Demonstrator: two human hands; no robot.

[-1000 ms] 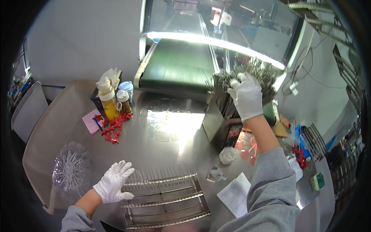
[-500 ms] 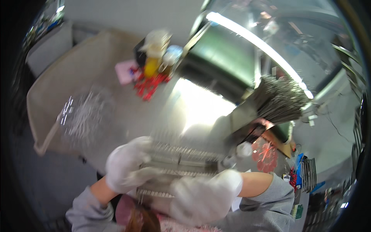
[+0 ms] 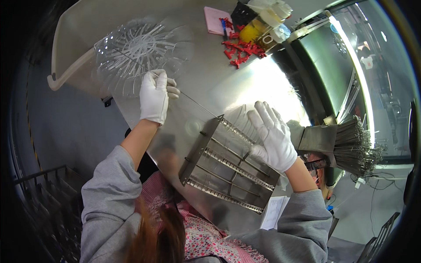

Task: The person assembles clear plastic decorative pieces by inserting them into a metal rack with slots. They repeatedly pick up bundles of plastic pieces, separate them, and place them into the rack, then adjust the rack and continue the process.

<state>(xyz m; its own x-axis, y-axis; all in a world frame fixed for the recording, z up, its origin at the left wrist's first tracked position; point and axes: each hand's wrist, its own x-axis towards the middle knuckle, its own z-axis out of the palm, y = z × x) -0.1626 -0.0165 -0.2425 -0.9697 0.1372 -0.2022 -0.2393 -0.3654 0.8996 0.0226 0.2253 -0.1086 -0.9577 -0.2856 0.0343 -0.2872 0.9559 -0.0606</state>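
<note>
A thin metal rod (image 3: 197, 104) is pinched in my white-gloved left hand (image 3: 155, 97). It slants from above the clear plastic pieces down to the far left corner of a metal rack. The rack (image 3: 201, 149) has slotted rails and crossbars and rests on the table in front of me. Over its far right side is my right hand (image 3: 275, 139), also gloved in white, with fingers spread and nothing gripped. A pile of thin clear strips on clear plastic (image 3: 140, 48) lies beyond my left hand. Faint transparent shapes show beside my right fingers; I cannot tell what they are.
Red clips (image 3: 241, 50), a pink pad (image 3: 215, 21) and a yellow-filled container (image 3: 253, 31) stand at the back of the metal table (image 3: 188, 61). A holder of thin metal rods (image 3: 357, 140) juts out at right. White paper (image 3: 274, 212) lies by the rack's right end.
My hands, both blurred at the rack before, have parted: the left has gone up and left and now grips the rod, the right lies spread at the far right side. The view has shifted.
</note>
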